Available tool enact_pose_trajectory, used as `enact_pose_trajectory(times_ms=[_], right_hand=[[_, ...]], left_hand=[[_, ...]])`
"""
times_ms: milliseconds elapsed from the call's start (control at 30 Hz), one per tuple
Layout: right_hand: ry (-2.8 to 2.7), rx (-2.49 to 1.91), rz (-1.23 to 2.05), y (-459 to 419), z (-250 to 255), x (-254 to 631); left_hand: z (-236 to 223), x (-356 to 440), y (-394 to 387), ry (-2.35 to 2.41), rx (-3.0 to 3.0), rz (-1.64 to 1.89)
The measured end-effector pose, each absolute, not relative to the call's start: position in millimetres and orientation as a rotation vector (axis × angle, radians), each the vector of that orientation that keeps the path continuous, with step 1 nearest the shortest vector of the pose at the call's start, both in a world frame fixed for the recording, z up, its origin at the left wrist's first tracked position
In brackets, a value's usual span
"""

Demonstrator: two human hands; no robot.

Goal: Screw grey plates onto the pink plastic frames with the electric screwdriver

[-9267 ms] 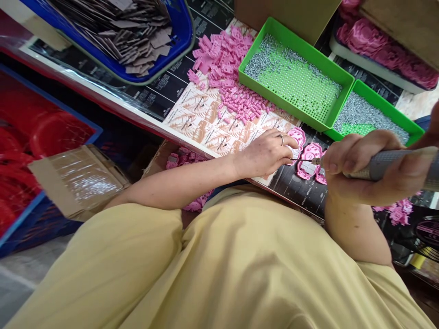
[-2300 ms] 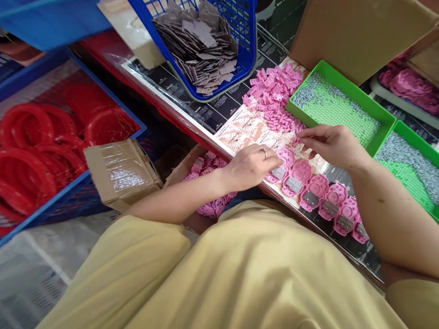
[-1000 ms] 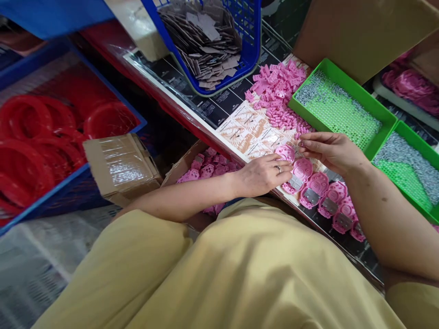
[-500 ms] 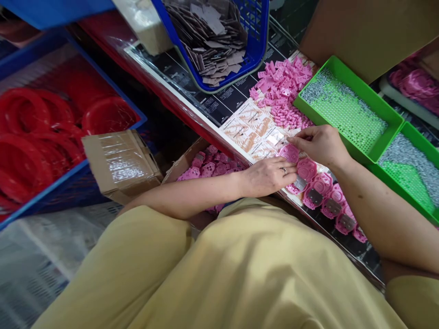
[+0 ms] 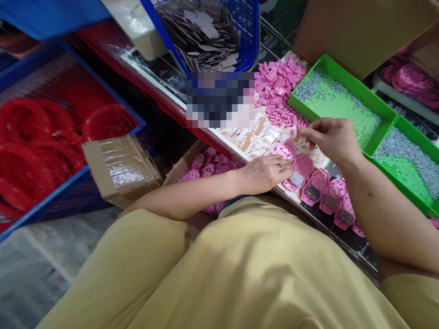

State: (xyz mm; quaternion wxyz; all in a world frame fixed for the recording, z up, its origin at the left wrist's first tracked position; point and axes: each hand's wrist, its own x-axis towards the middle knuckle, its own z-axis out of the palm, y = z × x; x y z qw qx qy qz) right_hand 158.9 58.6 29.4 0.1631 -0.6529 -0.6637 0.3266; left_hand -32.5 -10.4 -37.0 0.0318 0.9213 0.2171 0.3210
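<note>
My left hand [image 5: 267,173], with a ring on one finger, rests on the table's near edge. Its fingers are laid over a pink plastic casing [image 5: 286,149] and hold it down. Just beyond that casing is my right hand [image 5: 334,137], thumb and fingertips pinched together. A tiny pink speck shows at those fingertips, too small to name. Several more pink casings [image 5: 316,183] run in a row toward the right, with grey metal plates [image 5: 312,193] on them. Past my right hand's fingertips lies a heap of small pink plastic parts [image 5: 279,84].
Two green trays [image 5: 375,137] with small silvery pieces stand on the right. A blue basket [image 5: 250,50] of flat pieces is at the back. A carton [image 5: 185,162] of pink casings sits below the table edge, near a blue crate [image 5: 113,84] of red rings. Pixelation hides one patch.
My right hand has drawn back from the casing, toward the heap and slightly right. My left hand stays on the same casing. The whole view has shifted a little.
</note>
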Motion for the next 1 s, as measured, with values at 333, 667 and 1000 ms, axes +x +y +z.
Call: enact_pose_trajectory(times_ms=[333,667,1000], right_hand=[[-1.706,-1.901,1.404,47,24,205],[-1.787,-1.913,1.429,52,24,186],[-2.069,-1.882,1.11,53,10,186]], left_hand=[[-30,-17,-15,0.54,2.908,1.071],[-30,-14,-14,0.532,2.934,1.052],[-33,-15,-16,0.548,2.925,0.991]])
